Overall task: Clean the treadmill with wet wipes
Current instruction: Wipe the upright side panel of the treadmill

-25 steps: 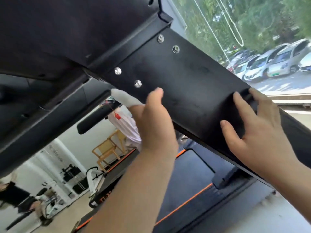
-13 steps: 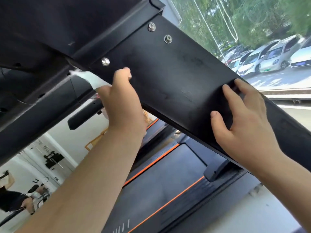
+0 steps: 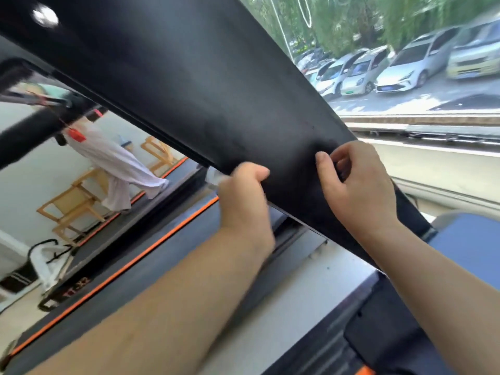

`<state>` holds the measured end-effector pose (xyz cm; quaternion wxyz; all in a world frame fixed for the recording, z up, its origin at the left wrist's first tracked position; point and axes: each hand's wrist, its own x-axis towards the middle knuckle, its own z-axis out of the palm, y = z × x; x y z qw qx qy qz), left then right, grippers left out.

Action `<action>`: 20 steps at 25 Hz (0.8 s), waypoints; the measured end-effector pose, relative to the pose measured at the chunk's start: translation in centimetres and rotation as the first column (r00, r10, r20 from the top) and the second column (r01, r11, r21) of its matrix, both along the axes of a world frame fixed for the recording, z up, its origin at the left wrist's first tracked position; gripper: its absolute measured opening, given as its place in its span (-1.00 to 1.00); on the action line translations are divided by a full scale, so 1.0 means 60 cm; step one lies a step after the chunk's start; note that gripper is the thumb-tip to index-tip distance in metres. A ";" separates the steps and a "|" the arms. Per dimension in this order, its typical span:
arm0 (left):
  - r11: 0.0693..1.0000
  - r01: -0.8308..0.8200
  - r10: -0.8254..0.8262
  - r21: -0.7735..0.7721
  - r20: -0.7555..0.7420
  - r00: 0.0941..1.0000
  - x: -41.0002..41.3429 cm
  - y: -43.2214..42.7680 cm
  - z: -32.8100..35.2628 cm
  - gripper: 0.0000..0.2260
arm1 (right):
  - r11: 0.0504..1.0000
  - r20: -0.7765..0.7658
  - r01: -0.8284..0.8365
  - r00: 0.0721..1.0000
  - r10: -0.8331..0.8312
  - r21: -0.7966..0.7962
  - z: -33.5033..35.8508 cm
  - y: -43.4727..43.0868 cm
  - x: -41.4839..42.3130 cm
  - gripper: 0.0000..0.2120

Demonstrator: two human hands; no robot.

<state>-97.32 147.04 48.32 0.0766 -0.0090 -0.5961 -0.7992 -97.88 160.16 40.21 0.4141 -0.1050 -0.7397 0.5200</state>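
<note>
Far off to the left of my fingers I see wooden chairs (image 3: 73, 201) against the wall, with a person in loose white clothing (image 3: 119, 169) beside them. A red tag (image 3: 76, 134) hangs from a black handlebar (image 3: 32, 131) in front of that. Well above and left of my fingers, a bright bolt (image 3: 44, 16) sits in the treadmill upright (image 3: 216, 90), the wide black panel that slants from the top left down to the lower right. Below my fingers runs the treadmill deck (image 3: 130, 269), dark with an orange stripe, and nearer to me lies a grey cover (image 3: 284, 301).

My left hand (image 3: 243, 201) is clamped on the lower edge of the upright. The thumb is on the near face and the other fingers wrap round behind, where I cannot see them. The wet wipe (image 3: 213, 176) is held in that grip. A blurred white scrap of it pokes out just left of the knuckles, against the panel's edge.

Just to the right, near but not touching, my right hand (image 3: 357, 185) holds the same panel. Its fingers (image 3: 349, 152) are curled narrow over the upper edge, with the thumb flat on the face. Beyond those fingers, through the window, parked cars (image 3: 400, 69) stand in a row in the sun.
</note>
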 end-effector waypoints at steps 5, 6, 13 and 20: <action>0.999 -0.032 0.030 0.007 0.217 0.976 -0.003 0.047 -0.076 -0.73 | 0.992 0.272 0.006 0.962 0.030 -0.130 -0.083 0.049 0.012 -0.74; 1.000 -0.013 0.011 0.007 0.284 0.959 -0.007 0.061 -0.110 -0.66 | 0.987 0.322 -0.004 0.945 0.057 -0.163 -0.097 0.055 0.018 -0.74; 0.984 0.112 -0.177 0.141 0.630 0.756 -0.025 0.138 -0.285 -0.56 | 0.984 0.607 -0.086 0.778 0.165 -0.157 -0.177 0.127 0.121 -0.71; 0.943 0.306 -0.114 -0.128 0.742 0.661 0.011 0.189 -0.344 -0.95 | 0.985 0.683 -0.105 0.710 0.172 -0.138 -0.193 0.165 0.205 -0.62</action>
